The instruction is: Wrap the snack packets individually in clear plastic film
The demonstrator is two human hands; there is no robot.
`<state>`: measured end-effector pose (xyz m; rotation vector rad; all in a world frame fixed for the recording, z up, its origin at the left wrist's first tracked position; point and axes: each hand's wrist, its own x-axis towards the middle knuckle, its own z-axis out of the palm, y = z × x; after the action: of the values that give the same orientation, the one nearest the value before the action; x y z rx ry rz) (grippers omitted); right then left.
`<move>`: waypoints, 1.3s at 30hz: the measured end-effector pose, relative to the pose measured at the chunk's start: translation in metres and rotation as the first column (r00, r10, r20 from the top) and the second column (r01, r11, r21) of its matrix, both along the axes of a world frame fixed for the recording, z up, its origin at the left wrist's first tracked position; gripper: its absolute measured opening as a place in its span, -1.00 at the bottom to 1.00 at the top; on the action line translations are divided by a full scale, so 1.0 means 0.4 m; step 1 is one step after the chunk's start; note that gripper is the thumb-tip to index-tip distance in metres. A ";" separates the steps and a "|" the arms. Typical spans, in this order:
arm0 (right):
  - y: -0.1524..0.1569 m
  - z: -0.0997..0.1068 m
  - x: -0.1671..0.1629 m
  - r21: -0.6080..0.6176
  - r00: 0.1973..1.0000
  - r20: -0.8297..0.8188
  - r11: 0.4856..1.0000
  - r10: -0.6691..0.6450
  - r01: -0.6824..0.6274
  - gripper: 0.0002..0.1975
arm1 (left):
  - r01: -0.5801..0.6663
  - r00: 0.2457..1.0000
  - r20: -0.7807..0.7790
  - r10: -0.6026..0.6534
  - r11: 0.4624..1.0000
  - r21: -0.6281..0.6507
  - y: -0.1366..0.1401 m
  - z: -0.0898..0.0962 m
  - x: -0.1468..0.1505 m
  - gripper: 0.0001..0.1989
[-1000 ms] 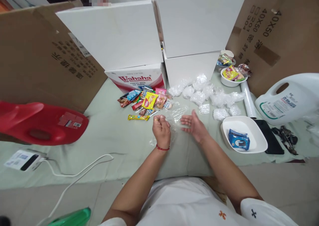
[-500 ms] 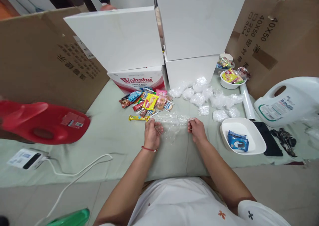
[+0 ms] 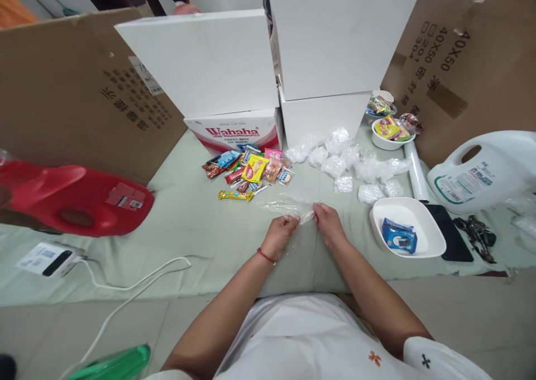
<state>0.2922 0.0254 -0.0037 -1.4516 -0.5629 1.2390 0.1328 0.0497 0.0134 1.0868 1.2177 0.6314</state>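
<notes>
A thin piece of clear plastic film (image 3: 281, 204) is stretched and gathered between my two hands, above the green cloth. My left hand (image 3: 281, 236), with a red cord on the wrist, is closed on its near part. Close by on the right, my right hand (image 3: 329, 222) pinches the film's right end. Beyond my left hand lies a snack in a long yellow wrapper (image 3: 235, 195). Behind it is a pile of wrapped snacks (image 3: 254, 169). Several crumpled bundles of clear plastic (image 3: 334, 166) lie beyond my right hand.
A white bowl (image 3: 431, 240) with blue packets (image 3: 399, 236) stands to the right, near a black phone (image 3: 451, 240), keys (image 3: 477, 236), a film roll (image 3: 416, 170) and a white jug (image 3: 481, 173). At left are a red jug (image 3: 84, 198) and a white device (image 3: 49, 259) with a cable.
My left hand has moved right, close to my right hand, and turned inward. The film, stretched wide before, is now bunched between the hands. My right hand has barely moved.
</notes>
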 end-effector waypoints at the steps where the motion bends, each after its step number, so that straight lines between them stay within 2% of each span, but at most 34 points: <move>1: 0.006 0.000 0.023 -0.013 1.000 -0.023 1.000 -0.020 0.020 -0.55 | 0.009 0.999 0.036 -0.008 1.000 -0.006 -0.006 0.003 -0.008 -0.38; 5: 0.027 0.011 0.137 -0.096 0.963 -0.257 0.993 -0.085 0.062 -0.54 | -0.004 0.983 0.186 0.012 0.999 -0.045 -0.026 0.025 -0.057 -0.39; 7: 0.023 0.023 0.164 -0.113 0.927 -0.370 0.993 -0.059 0.018 -0.55 | -0.035 0.972 0.229 0.043 0.999 -0.042 -0.031 0.032 -0.071 -0.40; 9: 0.006 0.034 0.154 -0.119 0.900 -0.436 0.991 -0.003 -0.054 -0.46 | -0.068 0.968 0.241 0.071 0.997 -0.019 -0.037 0.029 -0.069 -0.40; 11: -0.018 0.038 0.117 -0.145 0.893 -0.447 0.982 0.041 -0.118 -0.30 | -0.100 0.975 0.204 0.087 0.993 0.054 -0.046 0.019 -0.055 -0.41; 13: -0.040 0.036 0.074 -0.173 0.910 -0.407 0.972 0.078 -0.161 -0.25 | -0.104 0.987 0.135 0.082 0.980 0.170 -0.058 0.008 -0.040 -0.41; 16: -0.053 0.024 0.039 -0.145 0.963 -0.229 0.973 0.144 -0.180 -0.42 | -0.065 0.997 0.068 0.048 0.959 0.277 -0.069 -0.002 -0.036 -0.41; 18: -0.050 0.016 0.046 -0.130 0.990 -0.092 0.985 0.106 -0.117 -0.54 | -0.070 0.995 0.088 0.051 0.970 0.233 -0.064 -0.003 -0.055 -0.41; 21: -0.047 0.007 0.085 -0.149 1.000 0.004 0.989 0.008 -0.008 -0.60 | -0.091 0.980 0.183 0.083 0.995 0.033 -0.039 0.002 -0.117 -0.39; 23: -0.052 0.003 0.116 -0.142 0.999 0.037 0.990 -0.004 0.009 -0.58 | -0.059 0.969 0.234 0.083 0.993 -0.105 -0.016 0.006 -0.170 -0.37; 26: -0.067 -0.005 0.151 -0.121 0.996 0.065 0.991 0.056 -0.048 -0.51 | 0.033 0.973 0.229 0.022 0.972 -0.232 0.008 0.005 -0.249 -0.37; 30: -0.090 -0.013 0.163 -0.134 0.974 0.077 0.970 0.213 -0.201 -0.45 | 0.136 0.989 0.088 -0.116 0.955 -0.263 0.018 -0.006 -0.322 -0.42; 32: -0.098 -0.016 0.159 -0.132 0.957 0.098 0.957 0.271 -0.258 -0.46 | 0.059 0.996 -0.060 -0.069 0.987 -0.151 0.020 -0.010 -0.339 -0.47; 33: -0.102 -0.017 0.157 -0.131 0.951 0.109 0.952 0.291 -0.277 -0.47 | -0.031 0.988 -0.151 0.026 0.999 -0.036 0.021 -0.009 -0.342 -0.50; 34: -0.104 -0.017 0.154 -0.131 0.945 0.116 0.948 0.305 -0.289 -0.48 | -0.135 0.960 -0.232 0.159 0.984 0.115 0.022 -0.006 -0.342 -0.53; 35: -0.106 -0.017 0.152 -0.130 0.942 0.121 0.946 0.314 -0.298 -0.49 | -0.216 0.911 -0.286 0.298 0.934 0.285 0.022 -0.001 -0.338 -0.55; 36: -0.107 -0.017 0.150 -0.130 0.939 0.124 0.944 0.320 -0.304 -0.50 | -0.241 0.862 -0.309 0.402 0.861 0.449 0.022 0.006 -0.331 -0.57; 37: -0.107 -0.016 0.149 -0.129 0.938 0.125 0.943 0.323 -0.308 -0.51 | -0.200 0.840 -0.312 0.444 0.787 0.583 0.021 0.015 -0.321 -0.58; 38: -0.107 -0.015 0.149 -0.129 0.938 0.125 0.942 0.324 -0.309 -0.52 | -0.101 0.853 -0.317 0.416 0.726 0.681 0.018 0.023 -0.310 -0.57; 39: -0.106 -0.014 0.149 -0.127 0.938 0.121 0.943 0.324 -0.309 -0.52 | 0.047 0.882 -0.346 0.321 0.669 0.741 0.013 0.030 -0.297 -0.53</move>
<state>0.3516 -0.0171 -0.0093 -1.5899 -0.8648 1.4416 0.0139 0.0551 0.0254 1.9231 1.5013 1.0932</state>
